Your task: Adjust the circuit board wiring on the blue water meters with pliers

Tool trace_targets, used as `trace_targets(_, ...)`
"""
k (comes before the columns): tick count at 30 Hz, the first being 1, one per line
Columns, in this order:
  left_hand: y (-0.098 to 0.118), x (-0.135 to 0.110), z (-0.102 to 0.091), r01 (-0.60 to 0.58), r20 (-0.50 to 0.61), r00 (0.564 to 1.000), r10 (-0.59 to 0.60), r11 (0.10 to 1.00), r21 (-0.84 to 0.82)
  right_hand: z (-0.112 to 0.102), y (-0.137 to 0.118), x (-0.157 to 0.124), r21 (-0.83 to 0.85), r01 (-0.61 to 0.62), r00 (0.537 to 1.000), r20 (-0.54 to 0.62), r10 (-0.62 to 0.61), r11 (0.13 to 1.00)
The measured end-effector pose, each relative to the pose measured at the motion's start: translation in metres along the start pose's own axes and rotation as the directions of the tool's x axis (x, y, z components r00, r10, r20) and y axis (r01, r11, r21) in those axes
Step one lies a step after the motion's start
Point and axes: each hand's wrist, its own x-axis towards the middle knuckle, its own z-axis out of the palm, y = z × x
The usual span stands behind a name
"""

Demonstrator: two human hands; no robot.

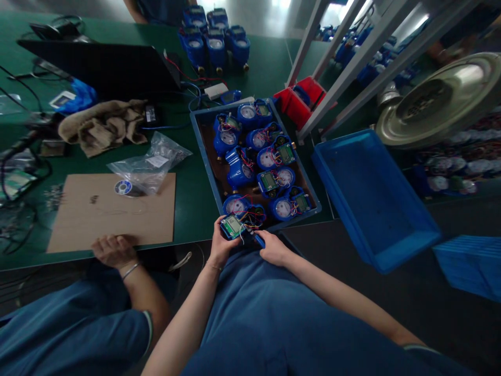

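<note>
At the near edge of the crate, my left hand (pixel 220 246) is closed around a green circuit board with a small display (pixel 231 224). Thin coloured wires (pixel 253 219) run from the board toward a blue water meter (pixel 236 204) just behind it. My right hand (pixel 274 249) grips a small blue-handled hand tool (pixel 259 240), whose tip points at the wires beside the board. The tip is too small to tell its exact kind. Several more blue meters, many with boards and wires exposed, lie in the blue-grey crate (pixel 206 166).
To the right stand an empty-looking blue bin (pixel 352 193) and a red bin (pixel 289 107) by metal posts. On the left, a co-worker's hand (pixel 113 251) rests at a cardboard sheet (pixel 86 209) with a solder spool (pixel 123 187). A plastic bag (pixel 151 167) and cloth (pixel 105 125) lie beyond.
</note>
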Motion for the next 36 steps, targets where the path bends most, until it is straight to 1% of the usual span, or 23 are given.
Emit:
trace_targets(2,0.000,0.001,-0.004,-0.026,0.022,0.999,0.025,0.998,0.060,0.000,0.002,0.003,0.055,-0.022,0.998,0.061,0.018,0.998)
trace_targets(5,0.003,0.003,-0.010,-0.080,0.045,0.996,0.073,0.978,0.194,-0.002,0.005,0.007,0.133,-0.067,0.986,0.163,0.045,0.989)
trace_targets(8,0.009,0.004,-0.014,-0.131,0.076,0.991,0.113,0.939,0.319,-0.005,0.006,0.010,0.190,-0.118,0.971,0.227,0.073,0.975)
trace_targets(11,0.014,0.006,-0.015,-0.170,0.098,0.985,0.143,0.906,0.387,-0.009,0.003,0.011,0.226,-0.169,0.957,0.272,0.104,0.959)
trace_targets(16,0.017,0.007,-0.013,-0.212,0.105,0.977,0.184,0.878,0.429,-0.016,-0.004,0.011,0.222,-0.209,0.948,0.286,0.141,0.953)
trace_targets(25,0.013,0.007,-0.014,-0.192,0.089,0.981,0.171,0.893,0.406,-0.013,0.002,0.009,0.165,-0.186,0.959,0.247,0.142,0.969)
trace_targets(31,0.015,0.006,-0.012,-0.200,0.110,0.979,0.169,0.891,0.407,-0.015,0.000,0.010,0.216,-0.195,0.952,0.275,0.131,0.957)
trace_targets(36,0.018,0.006,-0.013,-0.206,0.122,0.978,0.169,0.884,0.420,-0.017,0.002,0.012,0.274,-0.203,0.939,0.327,0.108,0.940)
